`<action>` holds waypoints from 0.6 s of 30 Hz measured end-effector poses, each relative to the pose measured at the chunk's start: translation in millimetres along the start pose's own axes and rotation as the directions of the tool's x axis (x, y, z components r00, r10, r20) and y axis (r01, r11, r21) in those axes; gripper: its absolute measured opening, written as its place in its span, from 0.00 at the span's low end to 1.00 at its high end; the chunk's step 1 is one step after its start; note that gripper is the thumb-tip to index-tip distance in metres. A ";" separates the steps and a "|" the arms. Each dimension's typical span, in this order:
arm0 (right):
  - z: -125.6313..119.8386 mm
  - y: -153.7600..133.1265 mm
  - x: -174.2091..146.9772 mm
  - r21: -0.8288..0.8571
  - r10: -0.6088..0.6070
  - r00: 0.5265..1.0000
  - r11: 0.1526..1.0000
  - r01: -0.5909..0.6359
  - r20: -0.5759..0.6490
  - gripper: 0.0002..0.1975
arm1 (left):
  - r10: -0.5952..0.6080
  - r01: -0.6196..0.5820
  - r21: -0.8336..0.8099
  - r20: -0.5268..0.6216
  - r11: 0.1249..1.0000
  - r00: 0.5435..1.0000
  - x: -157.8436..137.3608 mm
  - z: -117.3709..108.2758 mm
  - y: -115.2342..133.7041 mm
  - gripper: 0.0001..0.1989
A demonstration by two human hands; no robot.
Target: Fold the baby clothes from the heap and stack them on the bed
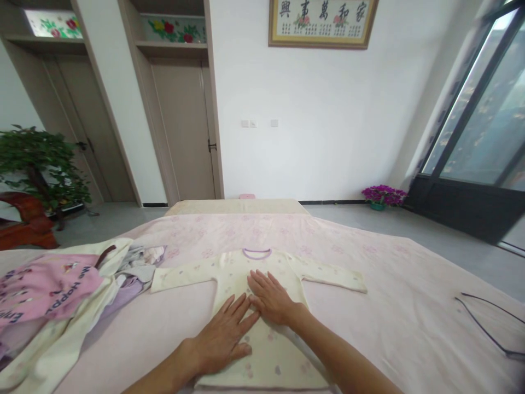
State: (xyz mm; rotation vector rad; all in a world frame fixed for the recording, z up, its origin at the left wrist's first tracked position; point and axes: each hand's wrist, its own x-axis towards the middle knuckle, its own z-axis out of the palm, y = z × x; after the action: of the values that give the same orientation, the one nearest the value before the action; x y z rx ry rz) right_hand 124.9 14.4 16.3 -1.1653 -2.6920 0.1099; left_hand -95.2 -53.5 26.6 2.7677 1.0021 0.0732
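Note:
A cream long-sleeved child's shirt (279, 355) with small faded prints and a lilac neckband lies spread out before me, sleeves stretched to both sides. My left hand (225, 334) rests flat on its middle, fingers apart. Just above and to the right, my right hand (273, 298) also presses flat on the chest of the shirt, fingers extended. The two hands touch or overlap slightly near the shirt's centre. Neither one grips the fabric.
Under the shirt is a pale pink flowered cloth (394, 306). A heap of clothes (53, 295), pink, cream and lilac, lies at the left beside the left sleeve. Eyeglasses (496, 334) rest at the right edge. Beyond are a potted plant (36, 164) and purple flowers (383, 195).

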 end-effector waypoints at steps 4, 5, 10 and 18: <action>-7.7 -29.8 -45.9 0.085 -0.141 0.989 0.987 0.137 0.040 0.30 | 0.060 -0.060 -0.025 0.019 0.998 0.998 -43.8 -7.8 16.8 0.33; -12.4 -36.2 -58.0 0.109 -0.173 0.984 0.980 0.167 0.050 0.31 | 0.077 -0.077 -0.031 0.020 0.997 0.997 -53.9 -9.5 21.3 0.33; -46.1 -65.6 -111.8 0.268 -0.381 0.918 0.901 0.341 0.112 0.35 | 0.125 -0.129 -0.084 -0.048 0.988 0.991 -89.5 -17.4 42.5 0.27; -32.4 -39.6 -89.1 0.076 -0.019 0.999 0.997 0.022 -0.037 0.28 | -0.195 0.150 -0.171 -0.288 0.974 0.938 -26.5 -4.1 46.9 0.22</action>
State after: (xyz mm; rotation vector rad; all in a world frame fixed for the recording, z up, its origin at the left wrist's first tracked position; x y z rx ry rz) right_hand 163.2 -78.0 39.7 -1.1065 -2.6425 0.1852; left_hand -86.6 -104.9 40.5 2.5705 1.2531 0.5385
